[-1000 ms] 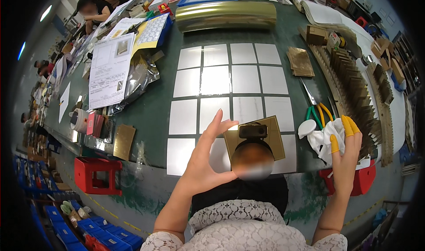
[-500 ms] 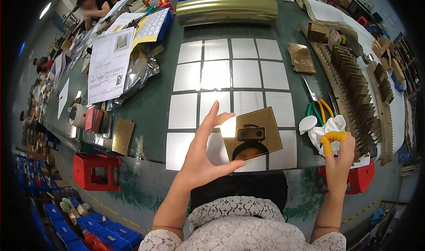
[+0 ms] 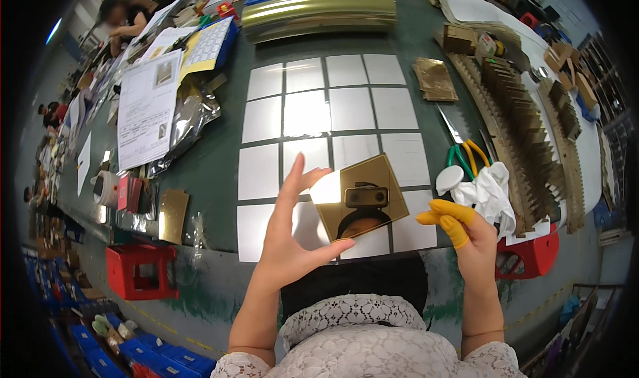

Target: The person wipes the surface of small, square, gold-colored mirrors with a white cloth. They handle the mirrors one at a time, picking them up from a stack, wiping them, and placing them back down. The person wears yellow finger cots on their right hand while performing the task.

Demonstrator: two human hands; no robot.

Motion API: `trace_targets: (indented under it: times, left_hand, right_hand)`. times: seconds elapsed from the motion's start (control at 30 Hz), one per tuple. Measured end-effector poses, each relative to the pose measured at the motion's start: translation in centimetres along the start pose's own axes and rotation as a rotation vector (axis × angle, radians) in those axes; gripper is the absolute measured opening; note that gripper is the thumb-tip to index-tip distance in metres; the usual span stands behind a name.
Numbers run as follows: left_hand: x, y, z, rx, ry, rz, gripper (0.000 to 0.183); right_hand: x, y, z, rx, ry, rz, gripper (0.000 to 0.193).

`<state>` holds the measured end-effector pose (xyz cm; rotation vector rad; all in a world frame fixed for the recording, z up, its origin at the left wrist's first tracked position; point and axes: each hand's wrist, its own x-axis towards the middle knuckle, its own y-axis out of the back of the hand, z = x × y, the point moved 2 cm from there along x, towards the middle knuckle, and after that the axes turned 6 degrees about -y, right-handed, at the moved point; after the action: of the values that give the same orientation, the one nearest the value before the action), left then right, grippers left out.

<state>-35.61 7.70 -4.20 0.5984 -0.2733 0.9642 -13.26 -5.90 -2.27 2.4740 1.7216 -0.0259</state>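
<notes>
My left hand [image 3: 286, 238] grips a gold mirror-finish square plate [image 3: 326, 218] by its edges, fingers on one side and thumb at the lower edge. The plate is tilted above a grid of white square pieces [image 3: 261, 163] and reflects a head-worn camera. My right hand [image 3: 476, 241] wears yellow finger covers on the thumb and two fingers. Its fingers stretch toward the plate's right edge without touching it, thumb apart, and nothing shows between them. Beside it lies a crumpled white cloth [image 3: 489, 191].
Right of the grid lie scissors [image 3: 452, 125], a round white object [image 3: 449, 178], stacked gold plates [image 3: 435, 78] and a toothed rack [image 3: 512, 125] of upright plates. A gold roll [image 3: 319, 17] lies at the back. Papers [image 3: 148, 108] and a leaning gold plate [image 3: 173, 216] are leftward.
My right hand has let go of the white cloth and moved left toward the plate. The cloth stays beside the scissors. My left hand still holds the plate; the whole view has shifted slightly.
</notes>
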Motion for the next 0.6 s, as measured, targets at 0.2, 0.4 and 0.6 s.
trace_targets:
  times: [0.2, 0.4, 0.6]
  left_hand:
    - [0.0, 0.2, -0.3, -0.001, -0.038, 0.004, 0.114]
    - [-0.3, 0.2, -0.7, 0.010, -0.006, 0.011, 0.115]
    - [-0.2, 0.2, -0.5, 0.023, 0.022, 0.034, 0.117]
  right_hand:
    - [1.2, 0.1, 1.8, 0.229, -0.088, -0.067, 0.032]
    - [1.3, 0.2, 1.7, 0.282, -0.100, -0.051, 0.033]
    - [0.5, 3.3, 1.1, -0.151, 0.106, 0.308, 0.033]
